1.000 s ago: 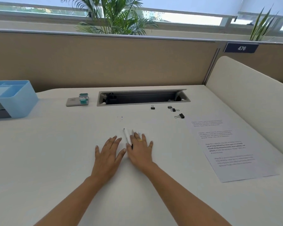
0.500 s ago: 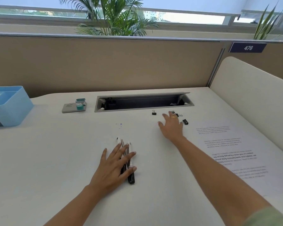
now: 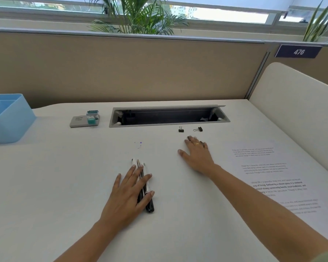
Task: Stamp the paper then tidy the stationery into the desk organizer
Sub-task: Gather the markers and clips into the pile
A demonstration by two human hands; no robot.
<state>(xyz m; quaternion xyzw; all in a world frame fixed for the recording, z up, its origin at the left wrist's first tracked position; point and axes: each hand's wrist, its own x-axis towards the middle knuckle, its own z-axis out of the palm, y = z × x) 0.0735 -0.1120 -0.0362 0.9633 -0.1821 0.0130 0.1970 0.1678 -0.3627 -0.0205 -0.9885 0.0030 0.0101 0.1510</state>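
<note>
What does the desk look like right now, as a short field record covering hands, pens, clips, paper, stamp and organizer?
left hand: flat, fingers straight, pressing on the pens
pens: side by side on the desk
right hand: flat on the desk; dark bit by its fingertips, possibly a clip
binder clips: two loose, near side of the cable tray
paper: flat at right, untouched
stamp: on grey pad, left of tray
organizer: blue, far left

3 pens [image 3: 149, 205], 2 binder clips [image 3: 181, 129], 1 paper [image 3: 273, 167], 1 organizer [image 3: 11, 118]
</note>
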